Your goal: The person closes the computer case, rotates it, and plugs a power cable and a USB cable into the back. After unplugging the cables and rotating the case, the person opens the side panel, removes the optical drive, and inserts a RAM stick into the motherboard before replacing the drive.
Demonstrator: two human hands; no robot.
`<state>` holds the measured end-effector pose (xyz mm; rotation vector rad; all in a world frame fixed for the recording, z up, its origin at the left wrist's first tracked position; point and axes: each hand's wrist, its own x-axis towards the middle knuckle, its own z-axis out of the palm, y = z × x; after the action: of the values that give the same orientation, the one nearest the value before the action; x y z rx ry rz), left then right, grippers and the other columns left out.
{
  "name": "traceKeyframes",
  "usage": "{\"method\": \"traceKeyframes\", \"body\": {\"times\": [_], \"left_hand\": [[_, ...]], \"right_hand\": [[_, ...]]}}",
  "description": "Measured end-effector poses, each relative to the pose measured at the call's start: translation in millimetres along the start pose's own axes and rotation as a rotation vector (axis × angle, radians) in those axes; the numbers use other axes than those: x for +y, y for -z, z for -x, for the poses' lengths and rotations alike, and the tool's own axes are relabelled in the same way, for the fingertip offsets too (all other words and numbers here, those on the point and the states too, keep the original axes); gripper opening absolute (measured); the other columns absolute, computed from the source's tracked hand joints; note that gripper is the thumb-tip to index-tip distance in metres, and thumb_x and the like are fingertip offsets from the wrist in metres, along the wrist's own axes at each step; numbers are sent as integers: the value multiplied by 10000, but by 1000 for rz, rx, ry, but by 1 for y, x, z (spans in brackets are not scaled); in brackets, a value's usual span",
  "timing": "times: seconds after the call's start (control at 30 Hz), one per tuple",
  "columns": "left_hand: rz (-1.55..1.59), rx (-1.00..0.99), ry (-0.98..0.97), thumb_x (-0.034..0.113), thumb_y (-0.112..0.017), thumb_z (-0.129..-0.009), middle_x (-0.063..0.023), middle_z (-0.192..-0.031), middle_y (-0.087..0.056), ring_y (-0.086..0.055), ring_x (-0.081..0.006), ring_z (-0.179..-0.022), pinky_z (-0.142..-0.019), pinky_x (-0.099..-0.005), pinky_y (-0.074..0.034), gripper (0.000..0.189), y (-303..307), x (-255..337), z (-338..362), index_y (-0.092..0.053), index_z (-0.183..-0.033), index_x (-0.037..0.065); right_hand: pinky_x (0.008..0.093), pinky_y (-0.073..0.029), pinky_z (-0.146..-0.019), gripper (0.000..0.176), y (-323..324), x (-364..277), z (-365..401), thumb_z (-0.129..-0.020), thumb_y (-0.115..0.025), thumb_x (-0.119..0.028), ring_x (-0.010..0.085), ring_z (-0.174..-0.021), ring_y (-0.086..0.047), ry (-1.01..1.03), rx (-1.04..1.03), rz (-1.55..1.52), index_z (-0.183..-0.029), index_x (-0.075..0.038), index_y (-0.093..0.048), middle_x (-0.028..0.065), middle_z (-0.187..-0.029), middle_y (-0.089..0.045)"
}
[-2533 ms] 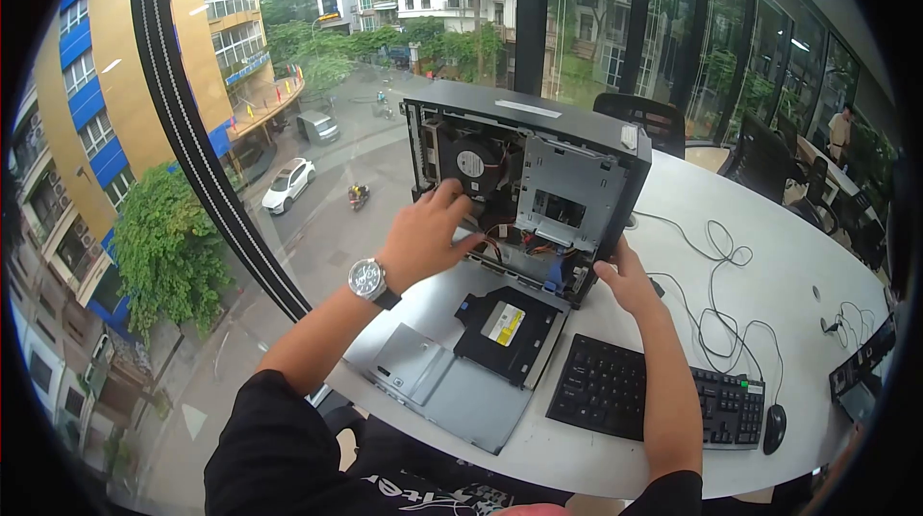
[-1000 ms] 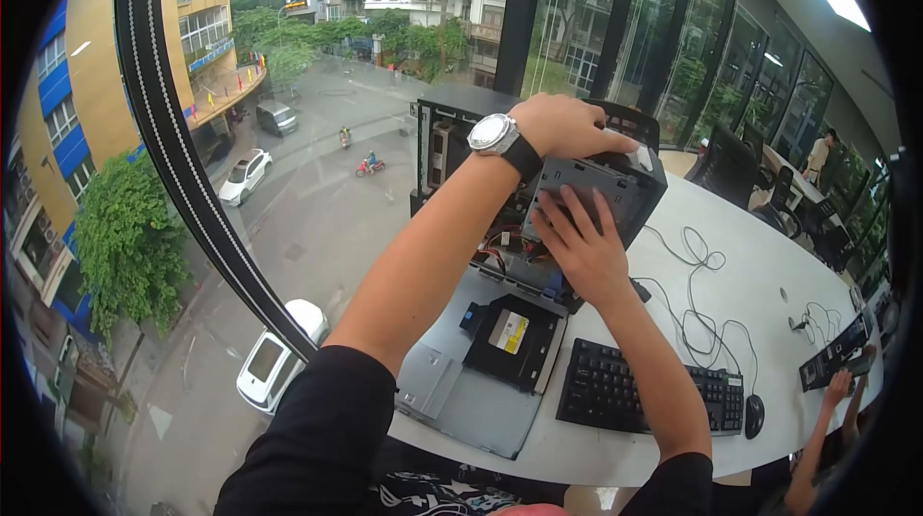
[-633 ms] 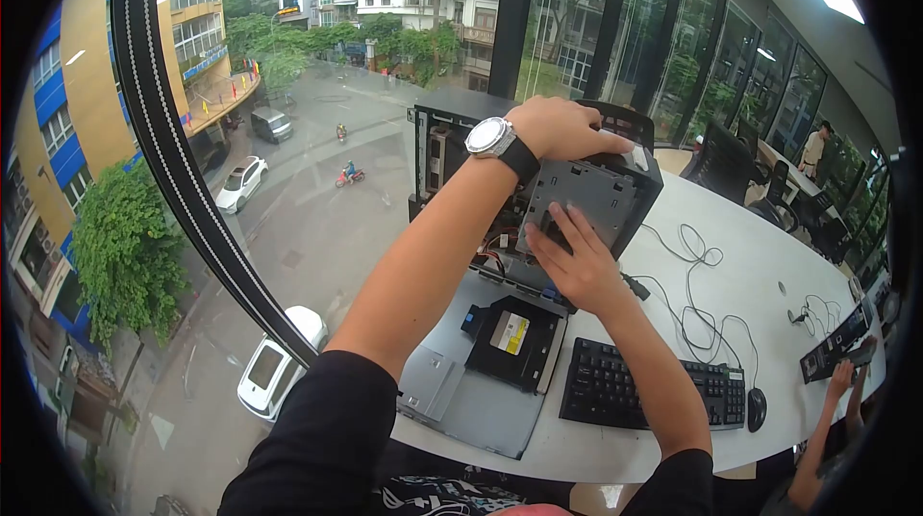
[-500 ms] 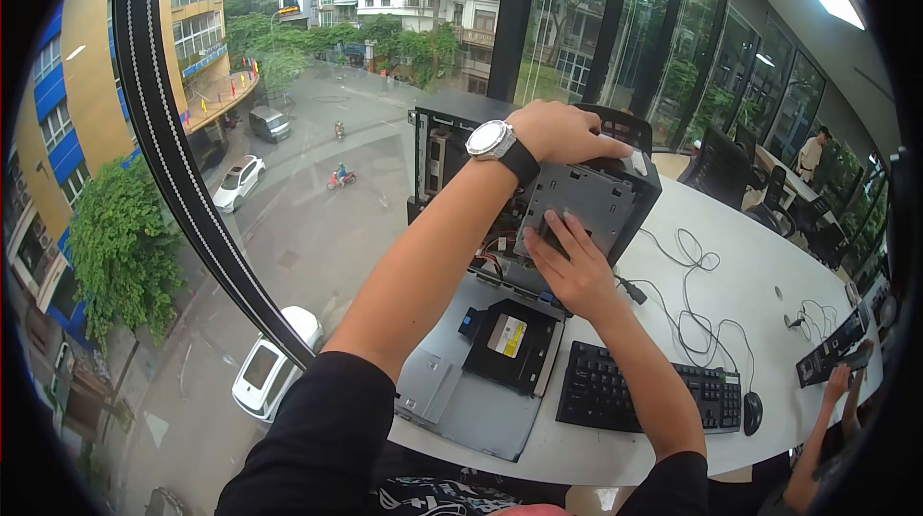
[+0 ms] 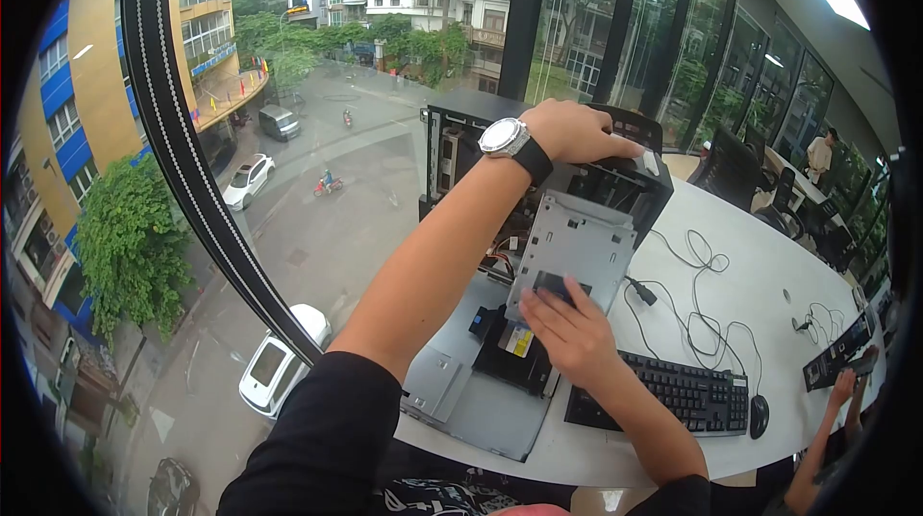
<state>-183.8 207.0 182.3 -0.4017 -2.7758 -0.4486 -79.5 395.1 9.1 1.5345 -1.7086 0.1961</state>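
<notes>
A black desktop computer case point(image 5: 481, 104) stands with its side open towards me, cables showing inside. My left hand point(image 5: 577, 131), a watch on its wrist, grips the case's top edge. Its forefinger reaches a light grey piece point(image 5: 650, 163) at the upper right corner. Tilted out from the case is a grey metal drive cage point(image 5: 582, 237). The outstretched fingers of my right hand point(image 5: 572, 333) lie flat against the cage's lower part; its thumb is not clear. Below, a black optical drive point(image 5: 514, 359) with a yellow-white label rests on the grey side panel point(image 5: 490, 420).
A black keyboard point(image 5: 687, 391) and mouse point(image 5: 759, 416) are at the right on the white table point(image 5: 769, 304). Loose cables point(image 5: 707, 314) curl behind them. Another person's hands point(image 5: 846, 386) hold a dark part at far right. A window borders the left.
The drive cage has swung out of the case and down towards me, and my right hand has moved down with it. My left hand stays on the case's top. The cage now partly covers the optical drive.
</notes>
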Motion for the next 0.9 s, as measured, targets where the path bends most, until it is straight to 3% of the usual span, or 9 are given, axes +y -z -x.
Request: {"method": "traceKeyframes", "body": {"times": [0.13,0.3,0.53,0.63,0.73,0.9], "left_hand": [[5,-20,-4,847,-438,-834,-190,-1246,-680,-633,-357,-1178,-1017,-422,-478,900,0,0,-2,-677,-1276,100],[-4,-21,24,832,-441,-848,-184,-1261,-675,-630,-350,-1182,-1025,-409,-470,875,3,4,3,-672,-1280,107],[4,1,-17,836,-448,-844,-190,-1279,-665,-615,-367,-1200,-1024,-416,-469,878,-1,1,-1,-668,-1288,110],[8,7,8,838,-459,-840,-221,-1294,-648,-601,-381,-1215,-1020,-423,-469,889,1,2,2,-658,-1297,101],[33,-13,-15,838,-462,-840,-227,-1289,-648,-604,-385,-1209,-1012,-423,-473,891,3,2,2,-653,-1304,102],[28,19,6,846,-462,-834,-221,-1249,-667,-625,-372,-1176,-993,-425,-484,887,-1,0,-1,-666,-1279,106]], "right_hand": [[421,-467,-1067,345,14,-38,9,-823,-625,-84,230,-1056,-690,-86,-153,-140,-1143,27,-689,137,-1246,-681],[378,-547,-966,327,16,-69,16,-806,-645,-27,234,-1057,-709,-156,-188,-268,-1125,11,-708,144,-1227,-699],[365,-563,-959,312,18,-82,22,-828,-658,-45,219,-1021,-717,-216,-192,-278,-1133,-9,-712,122,-1235,-700],[332,-594,-896,288,13,-86,25,-849,-711,-101,200,-968,-725,-265,-146,-359,-1125,-19,-714,93,-1221,-710],[344,-569,-937,326,16,-83,28,-878,-666,-121,227,-1032,-704,-272,-181,-359,-1182,-5,-681,123,-1271,-678],[336,-582,-902,308,16,-81,30,-869,-704,-147,222,-993,-713,-262,-181,-353,-1145,-11,-694,120,-1239,-692]]}}
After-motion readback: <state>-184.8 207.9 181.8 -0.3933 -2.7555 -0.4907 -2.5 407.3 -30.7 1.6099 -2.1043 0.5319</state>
